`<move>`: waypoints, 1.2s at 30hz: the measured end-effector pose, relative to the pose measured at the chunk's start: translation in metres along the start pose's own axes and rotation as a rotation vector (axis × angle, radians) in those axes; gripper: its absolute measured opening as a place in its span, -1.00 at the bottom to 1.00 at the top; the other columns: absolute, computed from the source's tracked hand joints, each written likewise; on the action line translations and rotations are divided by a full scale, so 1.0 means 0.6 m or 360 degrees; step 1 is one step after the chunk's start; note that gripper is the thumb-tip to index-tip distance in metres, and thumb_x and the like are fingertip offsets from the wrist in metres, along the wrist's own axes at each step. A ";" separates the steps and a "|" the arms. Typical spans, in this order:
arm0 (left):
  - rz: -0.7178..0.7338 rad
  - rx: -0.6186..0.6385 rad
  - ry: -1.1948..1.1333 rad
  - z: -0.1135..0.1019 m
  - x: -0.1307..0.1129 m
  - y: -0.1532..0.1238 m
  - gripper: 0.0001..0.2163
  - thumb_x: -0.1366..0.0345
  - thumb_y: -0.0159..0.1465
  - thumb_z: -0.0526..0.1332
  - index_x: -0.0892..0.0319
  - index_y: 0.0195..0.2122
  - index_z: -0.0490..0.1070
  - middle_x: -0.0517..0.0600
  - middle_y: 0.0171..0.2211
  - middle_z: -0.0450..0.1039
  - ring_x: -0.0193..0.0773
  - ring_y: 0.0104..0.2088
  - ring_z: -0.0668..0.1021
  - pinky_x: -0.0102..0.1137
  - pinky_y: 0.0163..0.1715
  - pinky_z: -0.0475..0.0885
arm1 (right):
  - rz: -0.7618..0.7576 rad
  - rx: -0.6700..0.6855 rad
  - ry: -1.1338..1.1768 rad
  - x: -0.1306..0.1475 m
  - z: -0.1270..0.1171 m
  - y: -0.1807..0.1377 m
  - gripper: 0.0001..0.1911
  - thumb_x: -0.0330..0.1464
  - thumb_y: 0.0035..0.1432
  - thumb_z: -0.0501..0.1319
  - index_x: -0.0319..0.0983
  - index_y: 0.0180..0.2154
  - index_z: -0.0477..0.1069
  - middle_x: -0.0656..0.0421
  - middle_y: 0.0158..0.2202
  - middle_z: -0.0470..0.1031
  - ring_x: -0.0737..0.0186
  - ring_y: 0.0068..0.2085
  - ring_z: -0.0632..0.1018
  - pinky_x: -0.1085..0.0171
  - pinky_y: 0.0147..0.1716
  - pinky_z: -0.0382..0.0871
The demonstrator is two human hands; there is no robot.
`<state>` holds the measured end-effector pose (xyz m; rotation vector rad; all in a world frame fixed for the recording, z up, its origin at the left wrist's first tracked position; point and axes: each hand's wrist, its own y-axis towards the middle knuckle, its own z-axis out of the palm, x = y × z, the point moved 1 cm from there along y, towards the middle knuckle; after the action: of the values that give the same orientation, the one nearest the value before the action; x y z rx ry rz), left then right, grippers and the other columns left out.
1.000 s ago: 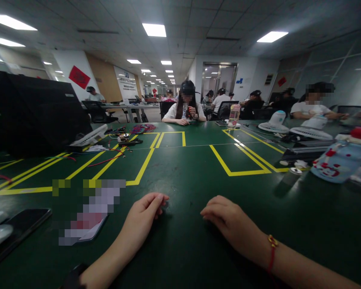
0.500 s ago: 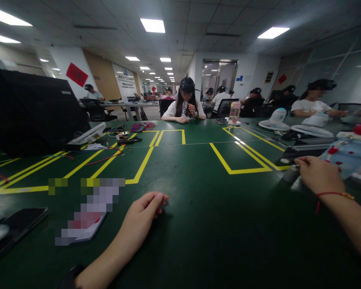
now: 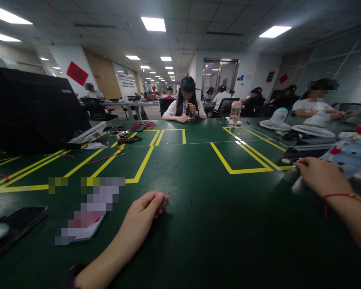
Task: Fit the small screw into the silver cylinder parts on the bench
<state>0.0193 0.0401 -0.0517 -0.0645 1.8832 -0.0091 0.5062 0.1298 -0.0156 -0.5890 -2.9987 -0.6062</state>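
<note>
My left hand [image 3: 147,208] rests on the green table [image 3: 198,224] with its fingers curled together in a pinch. Something small and dark may be at its fingertips, too indistinct to name. Over at the right, my right hand [image 3: 323,176] is closed with thumb and fingers at the upper edge of a small grey cylinder [image 3: 292,175]. That cylinder is on the table, slightly tilted, and partly hidden by the fingers. Left of my left hand lies a flat item [image 3: 90,228] with a blurred-out surface.
Yellow tape [image 3: 249,171] marks out areas on the table. A black phone [image 3: 21,224], wires [image 3: 142,126] and a black box [image 3: 33,108] are on the left. A bottle [image 3: 234,113], white fans [image 3: 313,130] and a blue bag [image 3: 345,150] stand right. A person [image 3: 183,106] sits opposite.
My right hand has shifted very slightly to the right, its wrist a little further out, still at the grey cylinder. My left hand stays where it was.
</note>
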 end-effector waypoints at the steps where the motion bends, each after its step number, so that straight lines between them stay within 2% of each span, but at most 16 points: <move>1: 0.0002 -0.0001 0.0000 0.000 -0.001 0.000 -0.68 0.05 0.21 0.09 0.17 -0.29 0.51 -0.04 -0.43 0.44 -0.26 -0.44 0.42 -0.42 -0.44 0.31 | -0.0001 0.0017 0.0018 -0.002 0.000 0.001 -0.64 -0.23 0.14 0.04 -0.30 -0.27 0.52 -0.10 -0.33 0.49 0.11 -0.35 0.43 0.19 -0.36 0.09; 8: -0.0008 -0.0009 -0.0011 0.001 0.000 0.002 -0.67 0.04 0.19 0.10 0.17 -0.30 0.52 -0.04 -0.44 0.45 -0.26 -0.45 0.42 -0.42 -0.44 0.31 | 0.0171 0.0085 0.0321 -0.013 0.009 0.005 -0.60 -0.19 0.08 0.10 -0.27 -0.13 0.47 -0.01 -0.27 0.51 0.18 -0.33 0.47 0.25 -0.36 0.19; 12: 0.0012 0.0007 0.0007 0.000 0.002 0.002 -0.67 0.04 0.19 0.10 0.17 -0.29 0.51 -0.05 -0.45 0.45 -0.26 -0.45 0.42 -0.42 -0.44 0.30 | 0.0244 -0.0078 0.0418 -0.003 0.029 -0.023 -0.50 -0.05 -0.04 0.17 -0.27 -0.16 0.42 -0.06 -0.21 0.47 0.09 -0.25 0.47 0.21 -0.32 0.22; 15: 0.0017 0.0022 0.0007 -0.001 0.002 0.002 -0.66 0.03 0.20 0.10 0.18 -0.28 0.50 -0.03 -0.42 0.46 -0.25 -0.43 0.44 -0.41 -0.43 0.31 | 0.0240 -0.0172 0.0512 0.008 0.043 -0.047 -0.42 -0.05 -0.07 0.19 -0.29 -0.08 0.33 -0.16 -0.17 0.41 0.00 -0.24 0.46 0.16 -0.32 0.22; 18: 0.0016 0.0012 0.0008 -0.001 0.005 0.003 -0.65 0.01 0.19 0.10 0.18 -0.27 0.51 -0.03 -0.43 0.47 -0.24 -0.43 0.44 -0.41 -0.43 0.31 | 0.0224 -0.0201 0.0607 0.025 0.047 -0.057 -0.37 -0.04 0.01 0.13 -0.37 -0.02 0.27 -0.24 -0.15 0.38 -0.02 -0.21 0.46 0.13 -0.29 0.25; 21: 0.0041 0.0018 0.0042 0.000 0.008 0.003 -0.64 0.01 0.19 0.10 0.18 -0.27 0.51 -0.03 -0.45 0.46 -0.23 -0.44 0.44 -0.41 -0.44 0.30 | 0.0082 -0.0255 0.0715 0.075 0.036 -0.075 -0.42 -0.07 0.03 0.15 -0.33 -0.02 0.24 -0.14 -0.11 0.37 0.06 -0.17 0.46 0.17 -0.21 0.29; 23: 0.0064 0.0023 0.0077 0.002 0.007 0.002 -0.65 0.01 0.20 0.09 0.17 -0.27 0.51 -0.03 -0.45 0.46 -0.23 -0.44 0.44 -0.41 -0.43 0.30 | -0.0162 -0.0151 0.0976 0.133 0.022 -0.109 -0.46 -0.11 0.04 0.18 -0.27 -0.01 0.21 -0.02 -0.10 0.39 0.18 -0.17 0.47 0.22 -0.18 0.32; 26: 0.0107 0.0034 0.0124 0.007 0.002 -0.002 -0.67 0.04 0.22 0.08 0.15 -0.28 0.51 -0.03 -0.43 0.47 -0.21 -0.41 0.45 -0.39 -0.40 0.30 | -0.0713 0.0349 0.1536 0.235 -0.006 -0.194 -0.55 -0.18 0.10 0.17 -0.24 -0.02 0.19 0.04 -0.09 0.39 0.26 -0.14 0.48 0.24 -0.14 0.36; 29: 0.0164 0.0051 0.0173 0.013 -0.006 -0.007 -0.70 0.07 0.23 0.08 0.14 -0.29 0.51 -0.03 -0.39 0.50 -0.20 -0.38 0.47 -0.38 -0.36 0.31 | -0.1109 0.0731 0.1635 0.307 -0.031 -0.281 -0.66 -0.28 0.12 0.18 -0.21 -0.06 0.25 0.09 -0.10 0.39 0.30 -0.12 0.45 0.24 -0.09 0.34; 32: 0.0225 0.0062 0.0226 0.022 -0.012 -0.012 -0.73 0.10 0.24 0.08 0.12 -0.31 0.51 -0.02 -0.35 0.52 -0.17 -0.32 0.48 -0.36 -0.31 0.32 | -0.1246 0.0873 0.1604 0.331 -0.039 -0.327 -0.66 -0.33 0.10 0.20 -0.18 -0.06 0.25 0.14 -0.12 0.40 0.32 -0.15 0.44 0.26 -0.11 0.34; 36: 0.0407 0.0137 0.0278 0.039 -0.026 -0.026 -0.77 0.17 0.26 0.07 0.08 -0.27 0.50 -0.01 -0.28 0.50 -0.15 -0.24 0.48 -0.35 -0.23 0.34 | -0.1297 0.0934 0.1591 0.325 -0.030 -0.338 -0.63 -0.35 0.09 0.21 -0.16 -0.04 0.23 0.16 -0.10 0.39 0.32 -0.15 0.44 0.27 -0.12 0.33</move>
<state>0.0470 0.0258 -0.0436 0.2432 2.0507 0.0819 0.2493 0.0199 -0.0544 0.7723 -2.1157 0.0496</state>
